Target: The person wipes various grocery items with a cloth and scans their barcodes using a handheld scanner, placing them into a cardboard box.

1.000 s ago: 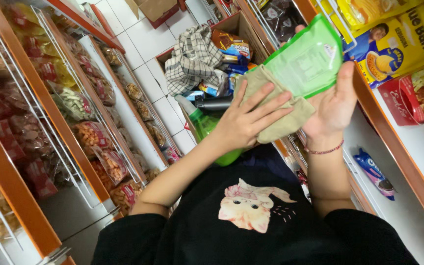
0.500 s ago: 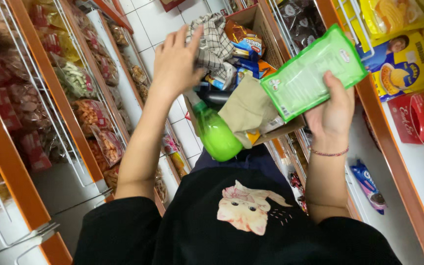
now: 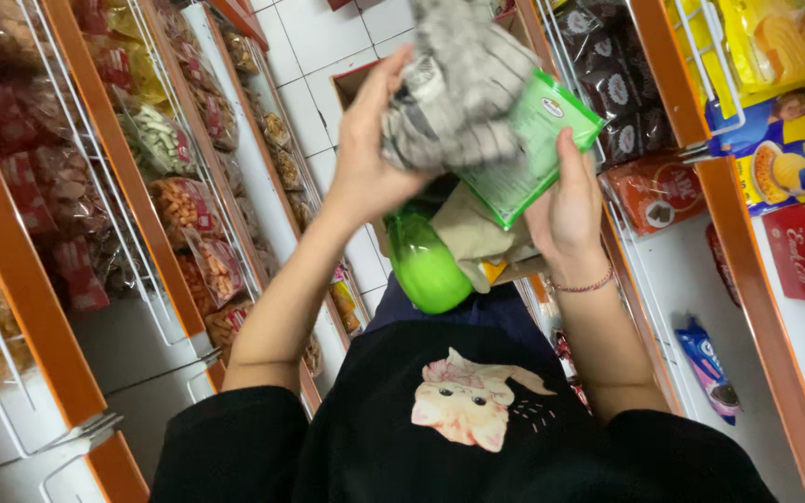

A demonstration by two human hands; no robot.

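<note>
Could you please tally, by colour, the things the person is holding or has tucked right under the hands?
Grey checked cloth, held up in the left hand: 1
Green things: 2, the flat packet in the right hand and the bottle
Beige cloth under the packet: 1
Total: 4

Orange-framed wire shelves (image 3: 132, 186) on both sides. Left: bagged snacks (image 3: 193, 210). Right: yellow packets (image 3: 794, 140), dark brown packs (image 3: 621, 93), one blue packet (image 3: 710, 368). White floor tiles (image 3: 314, 37) between.
</note>
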